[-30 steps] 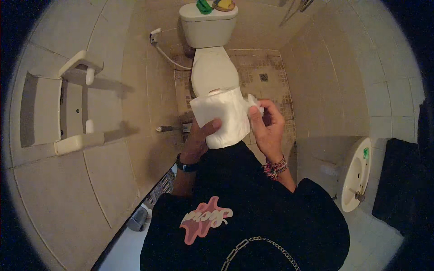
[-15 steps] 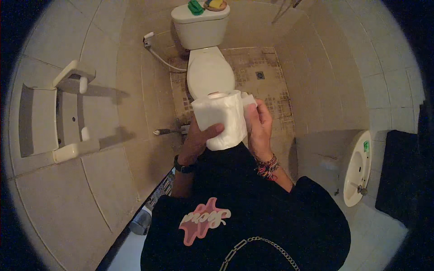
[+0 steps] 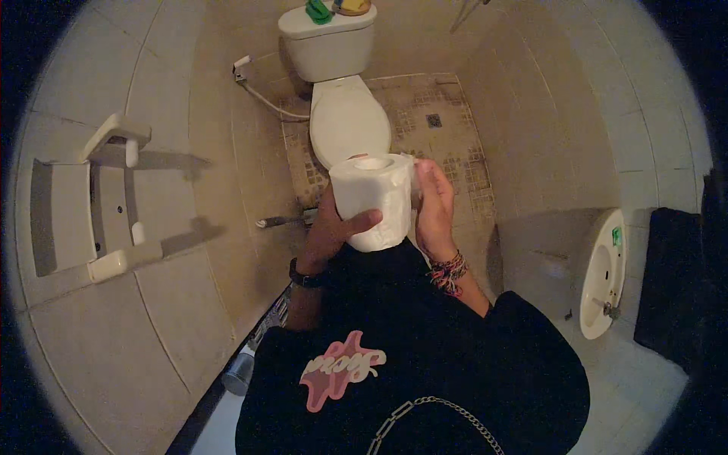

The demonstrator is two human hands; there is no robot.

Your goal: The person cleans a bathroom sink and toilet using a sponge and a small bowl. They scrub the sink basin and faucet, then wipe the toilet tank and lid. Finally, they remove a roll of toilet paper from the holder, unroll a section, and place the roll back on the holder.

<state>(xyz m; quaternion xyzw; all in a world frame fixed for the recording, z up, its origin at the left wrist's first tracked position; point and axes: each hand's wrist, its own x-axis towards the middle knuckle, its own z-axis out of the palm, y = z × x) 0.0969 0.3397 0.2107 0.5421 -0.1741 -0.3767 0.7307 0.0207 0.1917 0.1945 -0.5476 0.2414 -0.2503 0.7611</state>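
A white toilet paper roll [image 3: 379, 199] stands nearly upright in front of me, its round core opening facing up. My left hand [image 3: 334, 227] is wrapped round its left side, thumb across the front and the other fingers hidden behind. On the right, my right hand [image 3: 436, 208] has its fingers closed at the loose end of the paper, beside the roll. Part of that loose end is hidden by the fingers. To the left, a cream toilet paper holder [image 3: 125, 260] is fixed to the wall, its two arms apart with nothing between them.
A white toilet [image 3: 349, 121] with its lid down stands beyond the roll. On its tank lie a green item [image 3: 318, 10] and a yellow item in a dish [image 3: 353, 6]. A washbasin [image 3: 603, 284] and a dark towel [image 3: 667, 284] are at the right. A brush handle [image 3: 273, 222] sticks out at the left.
The roll has turned so that its top opening shows more. My right fingers have moved in close against it, and the flap that stuck out at the right shows less.
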